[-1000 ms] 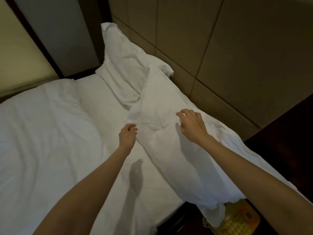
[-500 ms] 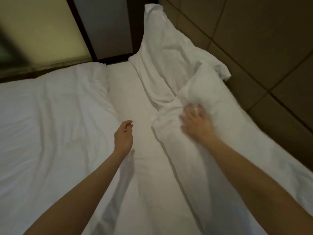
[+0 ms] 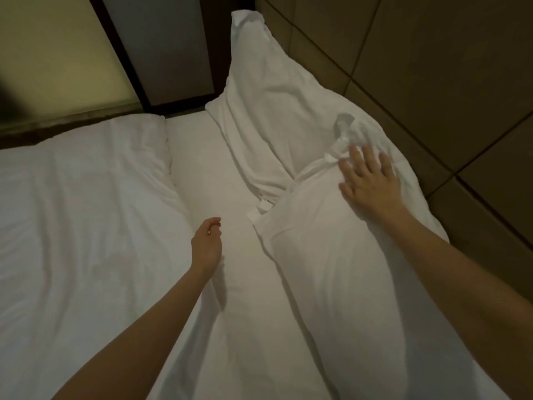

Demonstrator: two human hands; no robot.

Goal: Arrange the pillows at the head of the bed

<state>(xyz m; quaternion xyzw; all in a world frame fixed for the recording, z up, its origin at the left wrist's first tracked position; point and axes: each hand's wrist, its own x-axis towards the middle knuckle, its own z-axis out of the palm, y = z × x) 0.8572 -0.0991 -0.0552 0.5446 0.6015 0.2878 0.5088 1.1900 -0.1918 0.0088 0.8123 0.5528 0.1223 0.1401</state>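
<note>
Two white pillows lie along the padded headboard (image 3: 432, 67) on the right. The far pillow (image 3: 268, 111) leans up in the corner, creased and slumped. The near pillow (image 3: 340, 255) lies flat in front of it, and the two overlap where they meet. My right hand (image 3: 369, 183) rests flat on the near pillow's far end, fingers spread, holding nothing. My left hand (image 3: 206, 245) hovers over the bare white sheet (image 3: 207, 174) just left of the near pillow, fingers loosely curled and empty.
A rumpled white duvet (image 3: 80, 226) covers the left part of the bed. Beyond the bed's far side stands a dark-framed panel wall (image 3: 161, 47) with a yellowish pane (image 3: 49, 53). The headboard's brown panels run along the whole right side.
My right hand has slid further along the near pillow toward the headboard and now lies flat with fingers spread. My left hand let go of the pillow's edge and hangs over the sheet.
</note>
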